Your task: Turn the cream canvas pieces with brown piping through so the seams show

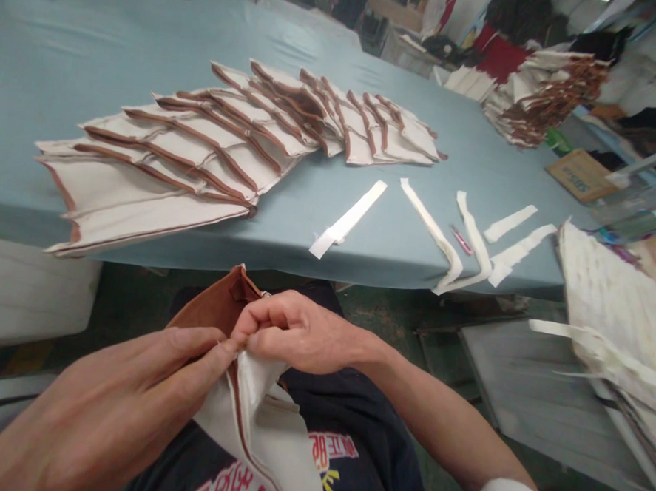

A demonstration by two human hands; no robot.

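A cream cloth piece with brown edging and a brown lining [261, 427], which looks like a bag, lies across my lap. My left hand [147, 382] pinches its edge between thumb and fingers. Right beside those fingertips, my right hand [300, 336] is closed on the same edge, its fingers curled. The brown inner side [207, 305] shows beyond my hands. What exactly lies between the fingertips is hidden.
Overlapping cream pieces with brown edging [201, 141] fan across the blue-covered table [152, 27]. Nearer its front edge lie white strips [352, 217] and a small red tool [462, 240]. A bundle of cream-and-brown pieces [548, 96] and a cardboard box [580, 174] stand at right.
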